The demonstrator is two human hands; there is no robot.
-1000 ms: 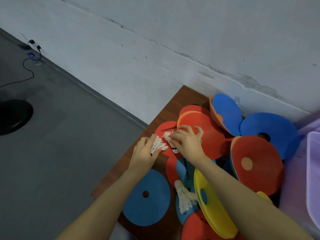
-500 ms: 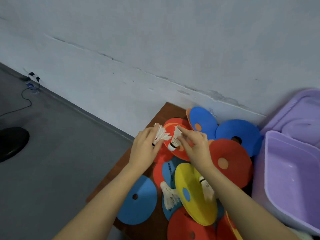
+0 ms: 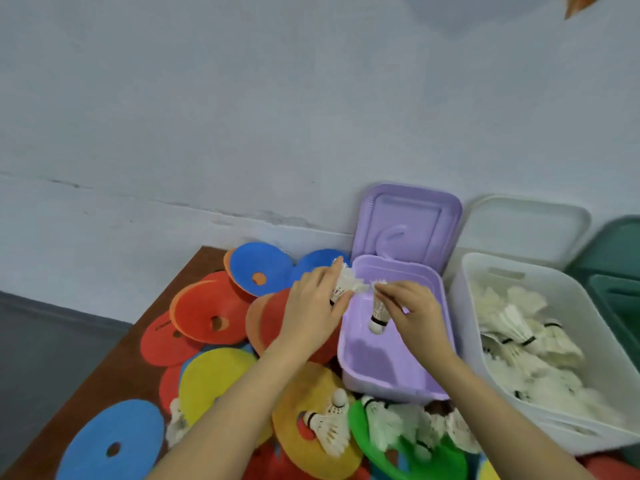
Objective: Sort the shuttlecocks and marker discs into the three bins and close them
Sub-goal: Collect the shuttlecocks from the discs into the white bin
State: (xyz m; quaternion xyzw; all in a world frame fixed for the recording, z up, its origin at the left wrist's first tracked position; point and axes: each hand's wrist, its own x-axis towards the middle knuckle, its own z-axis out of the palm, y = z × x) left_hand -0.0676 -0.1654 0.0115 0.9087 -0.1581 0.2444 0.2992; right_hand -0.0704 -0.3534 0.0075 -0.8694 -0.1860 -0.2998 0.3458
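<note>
Head view, looking down over both my forearms. My left hand (image 3: 313, 311) reaches forward from the lower left, fingers curled round a shuttlecock (image 3: 346, 284) whose white feathers fan out past my fingertips, just over the left rim of the purple bin (image 3: 346, 362). My right hand (image 3: 412, 311) comes in from the lower right and hangs over the purple bin's opening, thumb and fingers pinching the feather end of a second shuttlecock (image 3: 378, 317), which hangs cork-down inside the bin, above its floor. The two hands are close together, not touching.

The purple bin's lid (image 3: 408, 223) stands open against the wall (image 3: 242, 116) at the table's far edge. Just beside it to the right sits the white bin (image 3: 464, 306), lid open, holding a heap of shuttlecocks (image 3: 519, 334); a green bin (image 3: 613, 292) follows at the right margin, cut off by the frame. Marker discs (image 3: 204, 313) in red, blue, yellow and green overlap across the table (image 3: 138, 358), from its far left corner to the near edge, pressing against the purple bin's left and near walls. Loose shuttlecocks (image 3: 329, 424) lie on the discs near the bin's near wall. The only bare wood shows along the left edge of the table.
</note>
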